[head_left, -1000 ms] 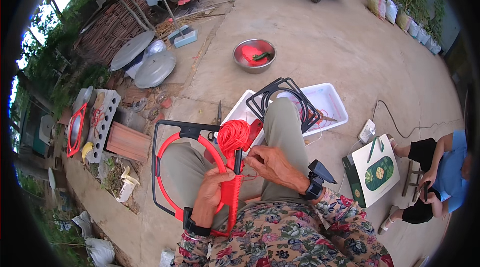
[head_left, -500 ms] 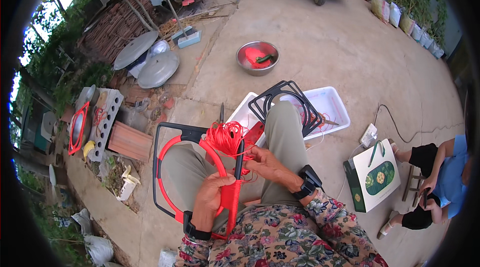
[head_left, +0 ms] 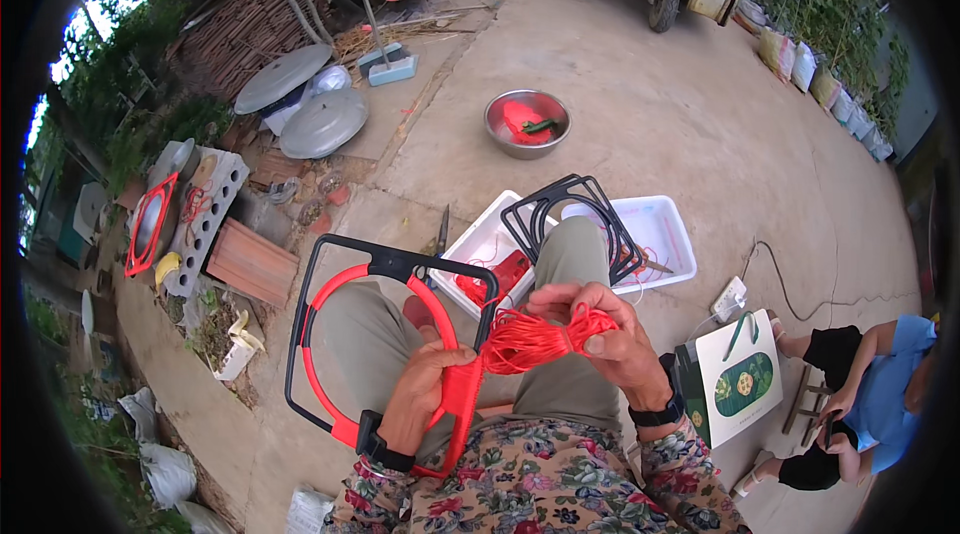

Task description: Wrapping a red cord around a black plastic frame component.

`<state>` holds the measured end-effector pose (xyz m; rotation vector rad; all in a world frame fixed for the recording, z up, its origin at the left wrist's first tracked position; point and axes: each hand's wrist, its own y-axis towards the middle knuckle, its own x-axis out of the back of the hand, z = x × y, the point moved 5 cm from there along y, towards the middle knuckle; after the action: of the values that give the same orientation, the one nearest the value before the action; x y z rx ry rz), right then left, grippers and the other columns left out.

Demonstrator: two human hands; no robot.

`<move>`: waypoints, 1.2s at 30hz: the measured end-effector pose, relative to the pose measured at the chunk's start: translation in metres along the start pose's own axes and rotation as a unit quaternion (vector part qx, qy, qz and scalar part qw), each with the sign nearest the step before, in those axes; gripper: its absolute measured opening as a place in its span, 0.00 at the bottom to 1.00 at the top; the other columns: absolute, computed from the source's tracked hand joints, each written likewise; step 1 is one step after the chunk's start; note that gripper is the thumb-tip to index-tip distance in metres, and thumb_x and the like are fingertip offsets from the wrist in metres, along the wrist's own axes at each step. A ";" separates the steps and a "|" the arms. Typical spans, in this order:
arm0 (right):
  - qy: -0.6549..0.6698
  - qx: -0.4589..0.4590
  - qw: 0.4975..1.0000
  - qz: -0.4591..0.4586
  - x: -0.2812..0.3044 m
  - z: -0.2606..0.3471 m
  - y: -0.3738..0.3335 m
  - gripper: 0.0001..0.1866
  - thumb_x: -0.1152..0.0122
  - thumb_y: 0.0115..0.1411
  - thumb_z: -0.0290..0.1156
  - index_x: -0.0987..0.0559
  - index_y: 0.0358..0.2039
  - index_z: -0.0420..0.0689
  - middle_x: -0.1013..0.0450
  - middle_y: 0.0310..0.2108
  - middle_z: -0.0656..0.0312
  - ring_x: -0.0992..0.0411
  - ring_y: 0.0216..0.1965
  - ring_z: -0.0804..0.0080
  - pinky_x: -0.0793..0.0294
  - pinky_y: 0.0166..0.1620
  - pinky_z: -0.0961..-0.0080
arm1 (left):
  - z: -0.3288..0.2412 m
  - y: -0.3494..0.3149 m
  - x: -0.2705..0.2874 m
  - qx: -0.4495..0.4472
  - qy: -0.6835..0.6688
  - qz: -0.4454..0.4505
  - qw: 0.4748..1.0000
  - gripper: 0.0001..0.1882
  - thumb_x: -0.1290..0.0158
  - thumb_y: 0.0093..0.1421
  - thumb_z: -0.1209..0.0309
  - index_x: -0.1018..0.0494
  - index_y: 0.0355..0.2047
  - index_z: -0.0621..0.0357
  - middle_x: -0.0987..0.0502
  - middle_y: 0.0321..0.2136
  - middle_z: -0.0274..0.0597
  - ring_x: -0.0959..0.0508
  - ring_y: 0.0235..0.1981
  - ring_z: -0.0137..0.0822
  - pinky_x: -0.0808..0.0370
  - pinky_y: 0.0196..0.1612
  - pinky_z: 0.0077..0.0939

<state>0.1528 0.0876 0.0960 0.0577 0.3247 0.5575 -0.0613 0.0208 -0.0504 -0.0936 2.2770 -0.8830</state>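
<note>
A black frame [head_left: 390, 262] with a ring inside it stands over my left thigh, partly wound with red cord [head_left: 461, 404]. My left hand [head_left: 418, 389] is closed round the wrapped lower right part of it, thumb on the red winding. Just right of the frame, my right hand [head_left: 618, 346] grips a bundle of red cord [head_left: 525, 342] with fingers and thumb. The cord's strands spread toward the frame's edge. Black bands circle both wrists. A second black frame [head_left: 560, 196] leans by my right knee.
Two white trays [head_left: 685, 254] lie ahead with red cord and tools. Farther off sits a metal bowl [head_left: 497, 134] with red and green things. At right are a gift bag [head_left: 715, 374], a power strip [head_left: 730, 299] and a seated person [head_left: 885, 384]. Another red-wrapped frame [head_left: 150, 224] rests at left.
My right hand has moved from the frame's edge to the right, taking the cord bundle with it. The bundle now lies stretched sideways. My left hand stays on the frame.
</note>
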 end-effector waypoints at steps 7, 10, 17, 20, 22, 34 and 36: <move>0.449 -0.042 0.890 -0.066 0.042 0.012 -0.052 0.17 0.38 0.56 0.38 0.37 0.34 0.46 0.41 0.17 0.68 0.39 0.19 0.77 0.35 0.19 0.79 | -0.008 -0.008 0.000 -0.023 -0.021 0.006 1.000 0.06 0.43 0.54 0.79 0.26 0.32 0.69 0.21 0.29 0.54 0.18 0.31 0.47 0.19 0.36 0.36; 0.226 -0.139 0.957 -0.116 0.109 -0.003 -0.099 0.16 0.35 0.54 0.28 0.36 0.36 0.45 0.44 0.16 0.70 0.40 0.19 0.81 0.40 0.16 0.84 | -0.013 -0.005 0.003 -0.023 -0.023 0.018 0.999 0.06 0.43 0.53 0.79 0.27 0.32 0.69 0.21 0.29 0.55 0.18 0.31 0.48 0.19 0.35 0.37; -0.321 -0.295 0.887 -0.148 0.108 -0.052 -0.116 0.09 0.32 0.52 0.29 0.22 0.31 0.40 0.27 0.24 0.68 0.32 0.28 0.83 0.30 0.34 0.81 | -0.010 -0.010 -0.009 -0.026 -0.017 0.024 0.999 0.06 0.43 0.53 0.80 0.27 0.32 0.70 0.21 0.31 0.57 0.18 0.29 0.48 0.19 0.34 0.36; -0.308 -0.182 0.910 -0.212 0.074 -0.048 -0.073 0.09 0.34 0.55 0.29 0.21 0.35 0.40 0.28 0.22 0.69 0.34 0.24 0.84 0.32 0.29 0.82 | -0.011 -0.011 -0.010 -0.018 0.003 0.010 1.000 0.06 0.43 0.53 0.81 0.27 0.32 0.70 0.21 0.30 0.56 0.18 0.29 0.48 0.19 0.34 0.36; -0.204 -0.184 0.946 -0.169 0.043 -0.045 -0.045 0.11 0.35 0.57 0.32 0.21 0.38 0.40 0.30 0.20 0.70 0.37 0.19 0.86 0.35 0.23 0.84 | -0.008 -0.013 -0.012 -0.022 0.006 0.003 1.000 0.06 0.43 0.53 0.81 0.27 0.32 0.70 0.21 0.29 0.55 0.18 0.29 0.47 0.19 0.34 0.35; -0.335 -0.045 0.932 0.130 -0.036 -0.096 -0.050 0.11 0.36 0.58 0.37 0.23 0.32 0.42 0.33 0.13 0.66 0.34 0.14 0.81 0.35 0.19 0.80 | -0.017 -0.016 -0.009 -0.060 -0.013 0.020 0.998 0.05 0.42 0.51 0.80 0.25 0.31 0.65 0.20 0.27 0.45 0.20 0.26 0.35 0.22 0.32 0.26; -0.358 0.000 0.916 0.183 -0.047 -0.096 -0.060 0.11 0.36 0.57 0.36 0.22 0.37 0.43 0.33 0.13 0.65 0.34 0.14 0.80 0.35 0.19 0.78 | -0.010 -0.022 -0.009 -0.044 -0.007 0.012 0.999 0.05 0.42 0.52 0.80 0.25 0.31 0.66 0.20 0.27 0.45 0.20 0.26 0.35 0.22 0.33 0.25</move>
<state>0.1154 0.0082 0.0100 0.3191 -0.4143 0.8651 -0.0648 0.0126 -0.0265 -0.1100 2.2993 -0.7682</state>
